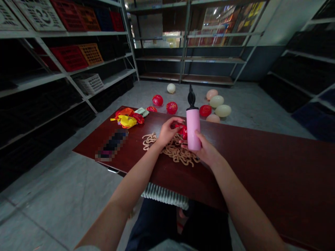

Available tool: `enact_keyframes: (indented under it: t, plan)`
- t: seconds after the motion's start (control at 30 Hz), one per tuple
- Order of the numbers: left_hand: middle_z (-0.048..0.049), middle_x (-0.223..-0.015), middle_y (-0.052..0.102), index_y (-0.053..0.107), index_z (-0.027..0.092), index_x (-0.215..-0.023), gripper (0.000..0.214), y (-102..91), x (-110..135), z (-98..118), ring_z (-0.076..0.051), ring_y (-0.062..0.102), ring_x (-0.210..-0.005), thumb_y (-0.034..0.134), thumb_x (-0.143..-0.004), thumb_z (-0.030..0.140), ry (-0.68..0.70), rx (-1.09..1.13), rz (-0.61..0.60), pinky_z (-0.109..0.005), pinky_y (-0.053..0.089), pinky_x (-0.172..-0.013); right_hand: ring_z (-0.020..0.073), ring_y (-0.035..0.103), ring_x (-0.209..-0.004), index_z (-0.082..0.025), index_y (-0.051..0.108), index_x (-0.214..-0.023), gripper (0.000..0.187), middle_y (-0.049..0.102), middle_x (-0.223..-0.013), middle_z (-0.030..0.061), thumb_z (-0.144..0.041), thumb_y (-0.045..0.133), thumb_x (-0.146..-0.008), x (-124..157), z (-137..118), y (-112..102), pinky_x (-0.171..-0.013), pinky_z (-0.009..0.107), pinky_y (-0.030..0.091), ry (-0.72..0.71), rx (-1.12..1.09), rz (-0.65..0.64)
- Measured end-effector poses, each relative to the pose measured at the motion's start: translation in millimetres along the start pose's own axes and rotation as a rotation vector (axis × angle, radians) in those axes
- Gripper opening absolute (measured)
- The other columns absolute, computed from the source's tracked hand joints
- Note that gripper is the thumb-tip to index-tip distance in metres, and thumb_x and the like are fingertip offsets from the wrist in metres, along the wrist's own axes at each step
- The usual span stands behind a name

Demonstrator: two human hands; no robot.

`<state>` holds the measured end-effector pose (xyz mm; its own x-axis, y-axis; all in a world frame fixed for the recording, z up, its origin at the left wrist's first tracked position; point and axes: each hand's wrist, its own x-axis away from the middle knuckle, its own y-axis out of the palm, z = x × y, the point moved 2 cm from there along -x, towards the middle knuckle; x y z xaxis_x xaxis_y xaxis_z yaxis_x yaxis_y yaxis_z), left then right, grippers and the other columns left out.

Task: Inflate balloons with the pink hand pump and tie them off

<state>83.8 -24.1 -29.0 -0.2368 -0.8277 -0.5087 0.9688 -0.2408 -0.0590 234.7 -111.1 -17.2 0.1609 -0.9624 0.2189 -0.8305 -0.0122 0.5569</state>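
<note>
My right hand (205, 150) is wrapped round a pink hand pump (193, 128) with a black nozzle, held upright over the dark red table (261, 164). Just left of the pump, my left hand (166, 131) pinches a limp red balloon (182, 129). Under both hands lies a heap of beige uninflated balloons (174, 150).
A pile of yellow, orange and red foil packets (128, 118) lies at the table's far left, near a blurred dark object (112, 145). Inflated red and cream balloons (214, 104) lie on the floor beyond the table. Metal shelving with crates (78, 55) lines the walls.
</note>
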Motion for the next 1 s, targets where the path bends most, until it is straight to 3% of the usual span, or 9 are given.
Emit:
enact_keyframes:
  t: [0.17,0.43,0.57,0.67,0.7,0.73,0.83,0.93,1.0]
  plan:
    - [-0.0097,-0.115,0.069,0.064,0.016,-0.105,0.028,-3.1,-2,0,-0.020,0.065,-0.107,0.061,-0.078,0.007,-0.041,0.038,0.002,-0.035,0.050,-0.099,0.0165,0.071,-0.074,-0.013,0.066,-0.108,0.046,0.075,-0.092,0.0053,-0.051,0.067,-0.082,0,-1,-1,-0.073,0.032,0.060,0.027,-0.020,-0.069]
    - [-0.0136,-0.125,0.064,0.061,0.015,-0.114,0.036,-13.2,-5,-23,-0.022,0.064,-0.113,0.062,-0.079,0.008,-0.114,-0.029,0.048,-0.039,0.049,-0.102,0.0141,0.070,-0.076,-0.016,0.067,-0.110,0.040,0.076,-0.097,0.0031,-0.046,0.064,-0.085,-1,-7,1,-0.077,0.031,0.059,-0.047,-0.131,0.041]
    - [-0.0133,-0.129,0.058,0.063,0.019,-0.115,0.042,-22.2,-3,-19,-0.025,0.056,-0.120,0.069,-0.075,0.008,-0.034,-0.394,0.259,-0.039,0.049,-0.100,0.0140,0.070,-0.077,-0.018,0.066,-0.117,0.042,0.074,-0.110,0.0033,-0.044,0.065,-0.084,-2,-8,-1,-0.077,0.030,0.061,-0.062,-0.144,-0.018]
    - [-0.0116,-0.113,0.064,0.067,0.019,-0.105,0.025,-23.9,0,-6,-0.023,0.062,-0.101,0.069,-0.080,0.018,-0.007,-0.502,0.369,-0.035,0.051,-0.088,0.0162,0.071,-0.078,-0.019,0.067,-0.114,0.037,0.075,-0.108,0.0049,-0.041,0.066,-0.084,-4,-6,-4,-0.076,0.031,0.063,-0.054,-0.189,-0.010]
    - [-0.0094,-0.101,0.068,0.069,0.018,-0.098,0.014,-22.2,0,-1,-0.020,0.064,-0.088,0.065,-0.086,0.025,-0.037,-0.481,0.345,-0.033,0.051,-0.082,0.0168,0.072,-0.078,-0.020,0.066,-0.114,0.036,0.076,-0.106,0.0048,-0.040,0.066,-0.085,-5,-6,-5,-0.075,0.031,0.064,-0.050,-0.207,-0.003]
    - [-0.0070,-0.088,0.069,0.070,0.018,-0.090,0.020,-19.4,1,2,-0.017,0.063,-0.075,0.059,-0.091,0.034,-0.092,-0.441,0.294,-0.030,0.050,-0.075,0.0169,0.072,-0.078,-0.021,0.066,-0.115,0.035,0.076,-0.105,0.0045,-0.040,0.065,-0.085,-5,-6,-6,-0.075,0.031,0.064,-0.048,-0.223,0.003]
    - [-0.0050,-0.060,0.065,0.071,0.016,-0.069,0.063,-5.5,5,7,-0.012,0.054,-0.049,0.035,-0.096,0.060,-0.351,-0.232,0.026,-0.026,0.043,-0.056,0.0153,0.071,-0.074,-0.020,0.066,-0.115,0.034,0.076,-0.107,0.0044,-0.039,0.062,-0.088,-5,-7,-7,-0.073,0.029,0.064,-0.043,-0.240,-0.002]
    - [-0.0097,-0.061,0.068,0.073,0.013,-0.068,0.081,10.0,10,5,-0.013,0.055,-0.044,0.024,-0.091,0.073,-0.555,0.035,-0.209,-0.026,0.038,-0.047,0.0125,0.069,-0.071,-0.018,0.066,-0.116,0.035,0.073,-0.119,0.0056,-0.040,0.057,-0.091,-2,-10,-4,-0.071,0.026,0.063,-0.040,-0.210,-0.039]
    - [-0.0125,-0.068,0.070,0.073,0.012,-0.072,0.082,17.6,12,3,-0.015,0.059,-0.050,0.028,-0.087,0.079,-0.622,0.232,-0.265,-0.026,0.040,-0.048,0.0116,0.069,-0.071,-0.018,0.066,-0.119,0.037,0.070,-0.124,0.0071,-0.041,0.054,-0.092,1,-10,-2,-0.069,0.025,0.062,-0.028,-0.168,-0.088]
